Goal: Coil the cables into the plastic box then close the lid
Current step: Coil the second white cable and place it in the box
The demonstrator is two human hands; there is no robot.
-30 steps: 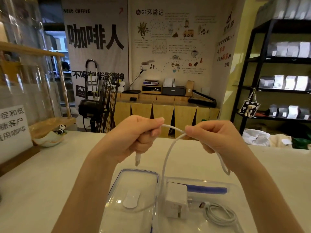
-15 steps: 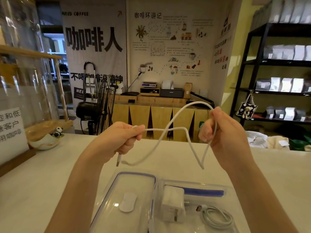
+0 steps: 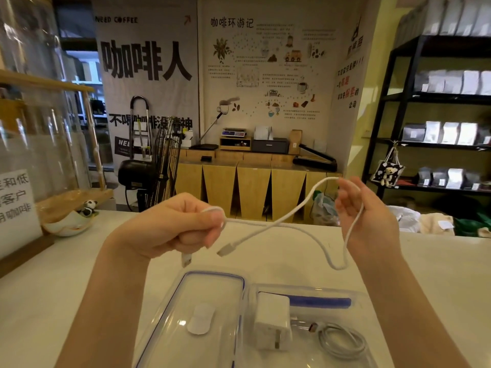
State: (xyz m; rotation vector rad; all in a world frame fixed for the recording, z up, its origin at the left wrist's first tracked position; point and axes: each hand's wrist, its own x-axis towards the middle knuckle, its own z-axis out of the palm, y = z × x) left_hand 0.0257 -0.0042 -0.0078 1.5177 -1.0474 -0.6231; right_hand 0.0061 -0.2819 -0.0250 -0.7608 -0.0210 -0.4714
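Your left hand [image 3: 172, 227] is curled into a fist, pinching the white cable [image 3: 289, 229] between thumb and forefinger, with one plug [image 3: 186, 259] hanging out below the fist. Your right hand [image 3: 369, 219] is raised a little higher, fingers loosely bent, and the cable loops over its fingertips. From there one strand runs down the palm side, sags into a low bend and climbs back across to your left hand; the other strand slopes down and crosses it, ending in a free plug [image 3: 225, 250] that hangs in the air just right of your left fist. The whole cable is held above the tabletop [image 3: 53, 301], touching nothing below.

Under your hands, at the near edge of the tabletop, the clear plastic box [image 3: 361, 301] lies open with its lid [image 3: 212, 277], edged in blue, flat on the tabletop to the left and joined to it. Inside the box sit a white charger block [image 3: 272, 322], a blue bar [image 3: 318, 302] along the far wall, and a coiled cable [image 3: 342, 343] to the right of the charger.
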